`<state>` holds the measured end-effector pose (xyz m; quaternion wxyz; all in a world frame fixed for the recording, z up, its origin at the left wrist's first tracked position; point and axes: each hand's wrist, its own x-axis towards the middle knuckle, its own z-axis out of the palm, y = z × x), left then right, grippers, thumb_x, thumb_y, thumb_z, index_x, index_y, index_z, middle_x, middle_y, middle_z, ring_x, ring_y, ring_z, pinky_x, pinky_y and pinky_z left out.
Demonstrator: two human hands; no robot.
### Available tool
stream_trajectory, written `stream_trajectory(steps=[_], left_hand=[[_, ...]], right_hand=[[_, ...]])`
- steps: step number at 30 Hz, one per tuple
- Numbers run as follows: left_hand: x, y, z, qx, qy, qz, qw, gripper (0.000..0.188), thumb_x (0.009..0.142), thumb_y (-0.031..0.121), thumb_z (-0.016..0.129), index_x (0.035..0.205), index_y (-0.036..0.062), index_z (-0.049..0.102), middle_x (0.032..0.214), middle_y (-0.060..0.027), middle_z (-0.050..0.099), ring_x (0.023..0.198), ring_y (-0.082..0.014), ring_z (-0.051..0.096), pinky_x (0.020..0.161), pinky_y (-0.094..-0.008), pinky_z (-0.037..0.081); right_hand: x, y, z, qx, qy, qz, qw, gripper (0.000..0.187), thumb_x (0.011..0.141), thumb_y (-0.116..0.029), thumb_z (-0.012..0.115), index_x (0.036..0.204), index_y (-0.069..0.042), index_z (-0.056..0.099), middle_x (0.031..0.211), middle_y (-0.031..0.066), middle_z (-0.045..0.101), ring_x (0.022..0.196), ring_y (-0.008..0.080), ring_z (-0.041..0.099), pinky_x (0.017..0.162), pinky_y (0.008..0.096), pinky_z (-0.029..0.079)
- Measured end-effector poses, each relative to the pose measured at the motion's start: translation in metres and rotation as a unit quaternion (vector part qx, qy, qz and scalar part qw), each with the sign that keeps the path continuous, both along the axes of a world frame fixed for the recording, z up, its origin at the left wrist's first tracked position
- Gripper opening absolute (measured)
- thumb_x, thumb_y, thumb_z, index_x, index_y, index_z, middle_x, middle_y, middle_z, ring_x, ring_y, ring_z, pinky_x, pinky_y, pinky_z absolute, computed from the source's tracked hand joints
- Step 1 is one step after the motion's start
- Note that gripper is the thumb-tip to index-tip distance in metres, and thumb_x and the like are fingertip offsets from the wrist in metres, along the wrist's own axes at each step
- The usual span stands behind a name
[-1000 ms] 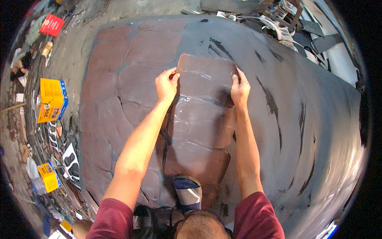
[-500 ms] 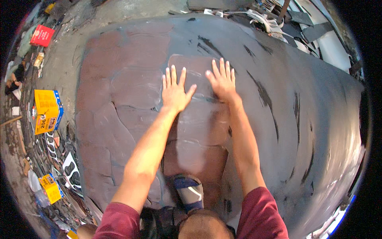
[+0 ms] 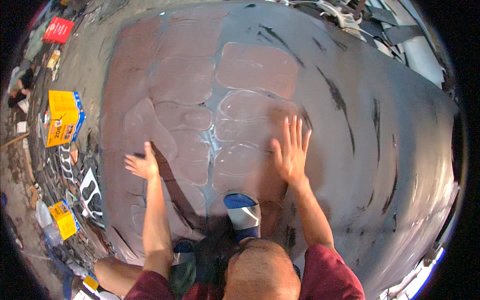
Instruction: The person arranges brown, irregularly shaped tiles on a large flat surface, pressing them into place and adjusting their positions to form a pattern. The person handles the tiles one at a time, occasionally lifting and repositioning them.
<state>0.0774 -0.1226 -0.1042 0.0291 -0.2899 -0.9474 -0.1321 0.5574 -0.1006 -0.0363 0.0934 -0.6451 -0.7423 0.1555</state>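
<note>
I see the left hand (image 3: 145, 164) left of centre, thumb and fingers splayed, and the right hand (image 3: 291, 158) right of centre, fingers spread; both hold nothing, and I can't tell whether either touches the surface. The thin brown round-cornered sheets (image 3: 258, 69) fill my left and centre, flat on a wide smooth grey sheet (image 3: 345, 195).

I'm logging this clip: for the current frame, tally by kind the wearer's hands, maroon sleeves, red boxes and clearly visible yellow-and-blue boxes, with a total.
Hands: 2 (left hand, right hand)
Maroon sleeves: 2
Red box: 1
Yellow-and-blue boxes: 2 (upper box, lower box)
Total: 7
</note>
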Motion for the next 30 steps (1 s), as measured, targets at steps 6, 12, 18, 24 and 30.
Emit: stream_trajectory(steps=[6,12,18,24,30], left_hand=[[0.005,-0.014,0.018,0.13,-0.197,-0.062,0.97,0.087,0.08,0.036,0.086,0.148,-0.0025,0.048,0.15,-0.0285,0.05,0.143,-0.0411,0.044,0.119,-0.0514,0.034],[0.115,0.022,0.181,0.219,-0.367,-0.307,0.85,0.042,0.083,-0.008,0.077,0.123,0.0026,0.071,0.12,-0.0114,0.073,0.104,-0.0185,0.07,0.093,-0.0326,0.056],[0.161,0.119,0.253,0.272,-0.278,-0.591,0.707,0.055,0.078,-0.002,0.085,0.13,0.0071,0.072,0.12,-0.0156,0.074,0.11,-0.0265,0.072,0.094,-0.0386,0.059],[0.209,0.303,0.205,0.267,-0.629,-0.207,0.7,0.08,0.09,0.026,0.083,0.157,0.0114,0.042,0.135,-0.015,0.063,0.118,-0.027,0.063,0.103,-0.0415,0.051],[0.228,0.397,0.101,0.158,-0.571,-0.285,0.754,0.055,0.08,-0.003,0.08,0.133,0.0081,0.068,0.126,-0.0146,0.072,0.11,-0.0238,0.068,0.097,-0.0381,0.054]], right_hand=[[0.001,-0.025,-0.02,-0.074,0.117,-0.004,0.99,0.081,0.102,-0.05,0.055,0.165,-0.009,0.024,0.173,0.0155,0.016,0.16,0.0367,0.013,0.128,0.0582,0.002],[-0.023,0.033,0.074,0.087,0.233,-0.047,0.968,0.084,0.09,-0.03,0.079,0.158,-0.003,0.038,0.159,0.0194,0.046,0.152,0.0355,0.037,0.127,0.0576,0.011],[0.017,0.134,0.077,0.083,0.638,0.011,0.766,0.052,0.085,-0.005,0.081,0.134,-0.002,0.064,0.124,0.0125,0.068,0.115,0.0217,0.063,0.103,0.0356,0.047],[0.025,0.252,0.082,0.32,0.615,-0.197,0.694,0.034,0.096,0.0,0.07,0.13,-0.001,0.067,0.117,0.0075,0.069,0.101,0.0143,0.066,0.092,0.0275,0.053],[0.032,0.338,0.011,0.251,0.545,-0.267,0.754,0.036,0.099,-0.001,0.066,0.134,-0.007,0.066,0.109,0.0082,0.07,0.089,0.0119,0.069,0.075,0.0246,0.054]])
